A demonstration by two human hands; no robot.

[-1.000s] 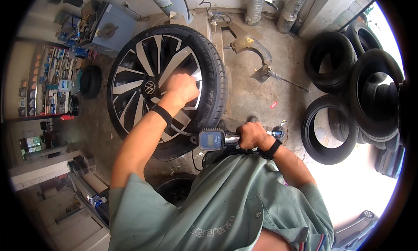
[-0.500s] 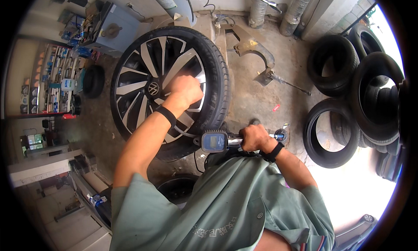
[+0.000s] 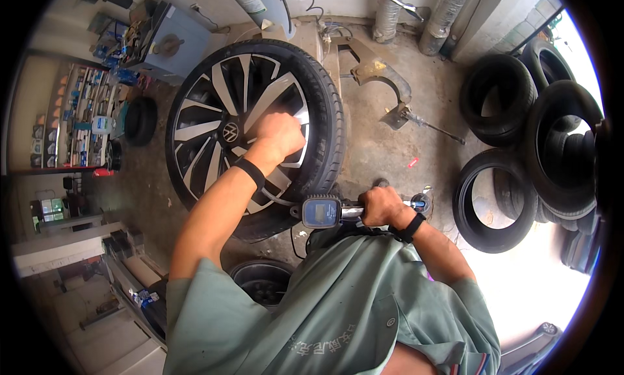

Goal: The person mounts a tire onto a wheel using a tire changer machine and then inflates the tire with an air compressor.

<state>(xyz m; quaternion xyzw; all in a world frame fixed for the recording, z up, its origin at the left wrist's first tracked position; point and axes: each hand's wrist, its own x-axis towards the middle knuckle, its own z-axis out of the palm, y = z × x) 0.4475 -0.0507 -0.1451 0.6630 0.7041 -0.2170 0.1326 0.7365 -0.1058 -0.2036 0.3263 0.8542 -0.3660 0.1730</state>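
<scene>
A car wheel (image 3: 221, 82) with silver-and-black spokes and a black tyre (image 3: 329, 137) stands in front of me, its face turned up toward me. My left hand (image 3: 279, 134) is closed over the spokes near the rim's right side. Its fingers point away from me, and whatever they hold is hidden. At my waist, my right hand (image 3: 383, 206) is wrapped around the metal handle of a digital tyre inflator gauge (image 3: 321, 212) with a small screen. A thin hose (image 3: 275, 197) runs from the gauge toward the wheel, passing under my left wrist.
Several loose tyres (image 3: 495, 199) are piled on the right. Beyond the wheel lies a curved metal machine arm (image 3: 383, 72) with a rod. A grey cabinet (image 3: 172, 40) stands at the back left, near a goods shelf (image 3: 84, 118). Another wheel (image 3: 260, 281) lies below my left arm.
The view has shifted very slightly, and more of the wheel below my left arm shows. Both hands keep their places and grips.
</scene>
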